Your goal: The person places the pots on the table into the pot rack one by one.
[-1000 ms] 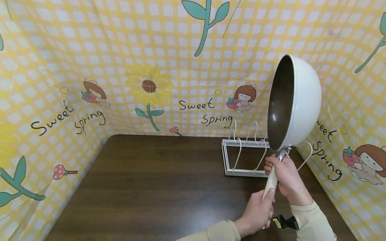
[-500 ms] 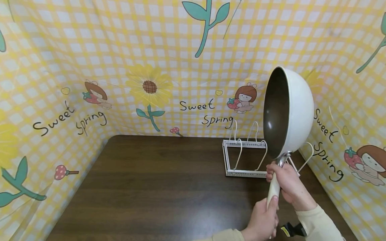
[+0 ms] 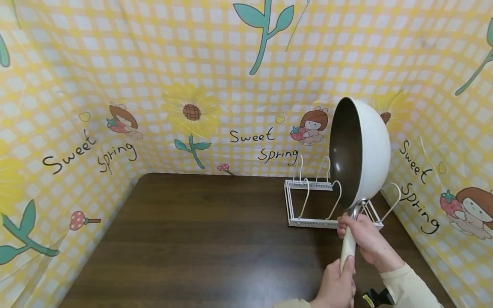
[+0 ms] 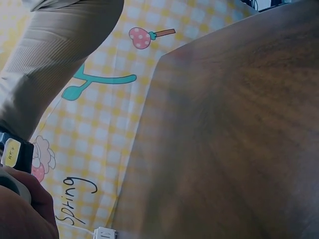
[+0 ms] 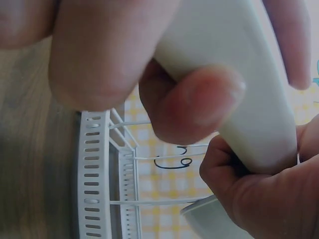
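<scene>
In the head view a deep white frying pan (image 3: 373, 145) with a dark inside stands on edge, its bowl up and its opening turned left. The right hand (image 3: 367, 241) grips the pale handle (image 5: 239, 84) close to the metal neck. Lower down, the left hand (image 3: 335, 284) holds the handle's end, thumb laid along it. Behind the pan is a white wire rack (image 3: 313, 222) on the table, partly covered by the pan and right hand. Whether pan and rack touch, I cannot tell. Only part of a hand (image 4: 27, 209) shows in the left wrist view.
The dark wooden table (image 3: 192, 239) stretches left of the rack. Yellow checked cloth (image 3: 246, 94) walls the back and both sides. A black device (image 3: 377, 297) sits at the right wrist. Several wire loops (image 3: 335, 199) rise from the rack.
The pan has come down and to the left, lower over the rack. Both hands have kept their grip on the handle and moved down slightly with it.
</scene>
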`<state>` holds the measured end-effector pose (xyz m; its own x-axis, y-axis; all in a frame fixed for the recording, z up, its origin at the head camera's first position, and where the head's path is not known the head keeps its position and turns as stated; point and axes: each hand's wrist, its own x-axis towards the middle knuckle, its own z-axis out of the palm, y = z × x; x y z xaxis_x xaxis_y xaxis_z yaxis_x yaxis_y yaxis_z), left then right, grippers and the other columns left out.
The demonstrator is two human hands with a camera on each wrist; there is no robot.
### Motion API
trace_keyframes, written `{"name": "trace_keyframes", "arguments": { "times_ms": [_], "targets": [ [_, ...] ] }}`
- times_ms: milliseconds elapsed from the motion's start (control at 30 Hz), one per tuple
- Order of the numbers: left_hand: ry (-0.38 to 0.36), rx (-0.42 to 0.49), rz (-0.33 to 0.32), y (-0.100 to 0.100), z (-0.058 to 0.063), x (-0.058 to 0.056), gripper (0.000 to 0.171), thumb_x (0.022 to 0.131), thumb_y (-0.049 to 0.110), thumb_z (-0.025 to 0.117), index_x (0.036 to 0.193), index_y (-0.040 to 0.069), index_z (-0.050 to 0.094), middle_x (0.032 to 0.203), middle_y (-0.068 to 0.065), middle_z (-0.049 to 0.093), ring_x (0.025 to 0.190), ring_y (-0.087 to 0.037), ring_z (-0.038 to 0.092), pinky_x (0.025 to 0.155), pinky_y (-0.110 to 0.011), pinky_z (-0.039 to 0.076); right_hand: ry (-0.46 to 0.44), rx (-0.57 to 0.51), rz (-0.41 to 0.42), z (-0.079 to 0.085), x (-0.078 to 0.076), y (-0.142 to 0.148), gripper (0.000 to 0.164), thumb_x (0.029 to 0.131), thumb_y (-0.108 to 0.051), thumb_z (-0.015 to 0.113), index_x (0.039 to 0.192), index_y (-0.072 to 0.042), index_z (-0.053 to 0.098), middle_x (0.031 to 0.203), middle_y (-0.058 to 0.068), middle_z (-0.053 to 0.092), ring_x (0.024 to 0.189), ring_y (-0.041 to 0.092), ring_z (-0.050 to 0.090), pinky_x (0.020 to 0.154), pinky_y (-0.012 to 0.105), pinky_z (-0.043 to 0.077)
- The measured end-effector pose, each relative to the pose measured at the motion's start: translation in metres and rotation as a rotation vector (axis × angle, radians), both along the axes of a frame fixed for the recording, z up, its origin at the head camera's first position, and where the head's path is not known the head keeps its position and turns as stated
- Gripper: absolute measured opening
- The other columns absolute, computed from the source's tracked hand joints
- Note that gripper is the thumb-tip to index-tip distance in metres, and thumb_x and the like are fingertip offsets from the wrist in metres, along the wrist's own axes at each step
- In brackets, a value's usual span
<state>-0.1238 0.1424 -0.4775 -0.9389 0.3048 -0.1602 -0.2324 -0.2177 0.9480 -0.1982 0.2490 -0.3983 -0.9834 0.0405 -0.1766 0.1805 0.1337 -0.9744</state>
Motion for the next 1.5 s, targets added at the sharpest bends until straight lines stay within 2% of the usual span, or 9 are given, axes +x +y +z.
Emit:
{"name": "trace_keyframes", "arguments": {
  "times_ms": [233, 500, 700, 867, 1033, 1300, 1367, 1500],
  "targets": [
    [0.005, -0.004, -0.004, 0.0, -0.007, 0.004, 0.036, 0.104, 0.039, 0.053, 0.078, 0.016, 0.052, 0.047, 0.004, 0.039, 0.032, -0.005, 0.035, 0.034, -0.02, 0.031, -0.044, -0.006, 0.03, -0.009, 0.0, 0.001, 0.025, 0.101, -0.008, 0.045, 0.077, -0.011, 0.048, 0.07, -0.001, 0.05, 0.064, 0.008, 0.052, 0.061, 0.023, 0.047],
    [0.041, -0.096, -0.04, -0.002, -0.016, 0.006, 0.038, 0.106, 0.041, 0.049, 0.081, 0.013, 0.057, 0.05, 0.006, 0.046, 0.042, -0.006, 0.044, 0.045, -0.022, 0.034, -0.094, -0.01, 0.06, -0.025, 0.001, 0.005, 0.025, 0.1, -0.009, 0.045, 0.076, -0.011, 0.051, 0.068, -0.002, 0.05, 0.063, 0.008, 0.051, 0.059, 0.022, 0.045],
    [0.036, -0.046, -0.011, 0.0, -0.024, 0.012, 0.04, 0.105, 0.039, 0.05, 0.079, 0.01, 0.057, 0.048, 0.008, 0.046, 0.041, -0.003, 0.044, 0.045, -0.019, 0.034, -0.113, -0.052, 0.072, -0.036, 0.001, 0.006, 0.018, 0.097, -0.006, 0.046, 0.08, -0.009, 0.051, 0.068, -0.002, 0.049, 0.062, 0.006, 0.051, 0.06, 0.021, 0.046],
    [0.039, -0.004, -0.014, 0.001, -0.028, 0.013, 0.039, 0.106, 0.038, 0.05, 0.078, 0.011, 0.055, 0.048, 0.008, 0.045, 0.041, -0.003, 0.044, 0.044, -0.019, 0.034, -0.113, -0.063, 0.082, -0.041, 0.002, 0.007, 0.016, 0.098, -0.006, 0.046, 0.083, -0.008, 0.052, 0.069, -0.002, 0.049, 0.063, 0.006, 0.05, 0.062, 0.022, 0.047],
    [0.021, -0.019, -0.023, 0.001, -0.03, 0.012, 0.039, 0.106, 0.039, 0.05, 0.077, 0.012, 0.055, 0.05, 0.007, 0.046, 0.042, -0.004, 0.045, 0.045, -0.019, 0.035, -0.119, -0.058, 0.104, -0.046, 0.001, 0.009, 0.018, 0.099, -0.006, 0.044, 0.083, -0.008, 0.052, 0.069, -0.003, 0.049, 0.063, 0.005, 0.051, 0.062, 0.022, 0.048],
    [0.033, -0.062, -0.015, 0.002, -0.038, 0.013, 0.042, 0.105, 0.04, 0.051, 0.075, 0.012, 0.056, 0.05, 0.007, 0.05, 0.043, -0.002, 0.046, 0.046, -0.019, 0.037, -0.131, -0.038, 0.086, -0.055, 0.003, 0.01, 0.016, 0.097, -0.006, 0.047, 0.082, -0.008, 0.052, 0.068, -0.002, 0.049, 0.062, 0.006, 0.051, 0.062, 0.022, 0.048],
    [0.026, -0.062, -0.032, 0.002, -0.038, 0.012, 0.041, 0.105, 0.04, 0.05, 0.076, 0.013, 0.056, 0.051, 0.006, 0.051, 0.044, -0.003, 0.047, 0.047, -0.02, 0.038, -0.135, -0.049, 0.096, -0.055, 0.002, 0.011, 0.016, 0.097, -0.006, 0.047, 0.082, -0.009, 0.051, 0.069, -0.003, 0.049, 0.062, 0.006, 0.05, 0.061, 0.022, 0.048],
    [0.041, -0.064, -0.112, -0.001, -0.039, 0.008, 0.039, 0.107, 0.04, 0.047, 0.08, 0.013, 0.054, 0.053, 0.001, 0.053, 0.047, -0.004, 0.049, 0.048, -0.021, 0.04, -0.14, -0.064, 0.109, -0.055, 0.0, 0.013, 0.016, 0.098, -0.007, 0.047, 0.083, -0.01, 0.05, 0.069, -0.003, 0.049, 0.061, 0.006, 0.051, 0.061, 0.022, 0.048]
  ]
}}
